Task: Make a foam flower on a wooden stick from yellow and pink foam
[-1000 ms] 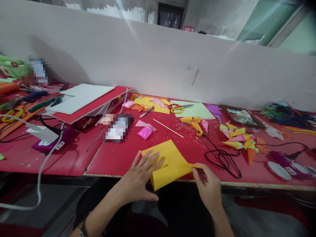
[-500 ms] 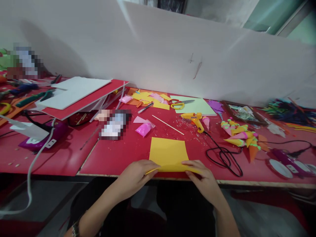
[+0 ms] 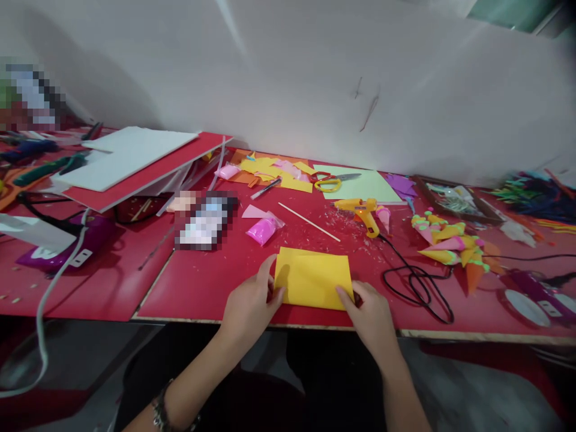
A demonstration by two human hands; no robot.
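A yellow sheet (image 3: pixel 312 279) lies folded over on itself near the table's front edge, its upper layer almost meeting the far edge. My left hand (image 3: pixel 254 294) grips its left side, thumb on top near the lower corner. At the right side my right hand (image 3: pixel 366 306) holds the sheet, thumb on the surface and the other fingers curled by the edge. Beyond it are a thin stick (image 3: pixel 309 222) and a bag of pink material (image 3: pixel 263 229). A yellow glue gun (image 3: pixel 360 213) rests behind and to the right.
Paper cones (image 3: pixel 450 243) and a black cord (image 3: pixel 416 288) lie to the right. Scissors (image 3: pixel 330 183) sit on pale green paper (image 3: pixel 373 187) at the back. On the left are a phone (image 3: pixel 207 221), white boards (image 3: pixel 135 156) and a purple power strip (image 3: pixel 67 243).
The near part of the yellow sheet has been folded away from me over the rest. Both hands have moved up along its sides. The view has shifted slightly.
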